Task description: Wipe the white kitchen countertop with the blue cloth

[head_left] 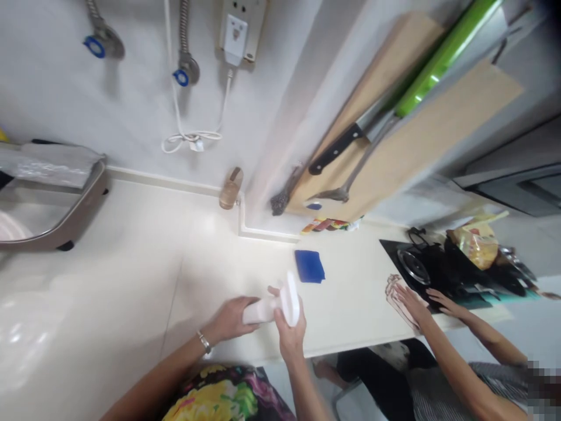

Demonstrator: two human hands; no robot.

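Observation:
My left hand point(234, 318) is closed around a smooth white container-like piece point(255, 312), held just above the counter's front part. My right hand point(293, 339) grips a flat white piece with rounded ends point(290, 299), tilted upright like a lid seen edge-on. The two white pieces meet between my hands; whether they are joined I cannot tell. Fingers hide part of both. A folded blue cloth point(309, 266) lies on the counter just beyond my right hand, apart from it.
To the right, a co-worker's hand point(412, 304) presses on a pale cloth point(394, 292) beside the black stove point(414, 266). Wooden boards point(438, 134), a black-handled knife point(335, 149) and a ladle point(350, 181) are by the wall. A small brown jar point(230, 190) and a brown-rimmed appliance point(83, 216) stand left.

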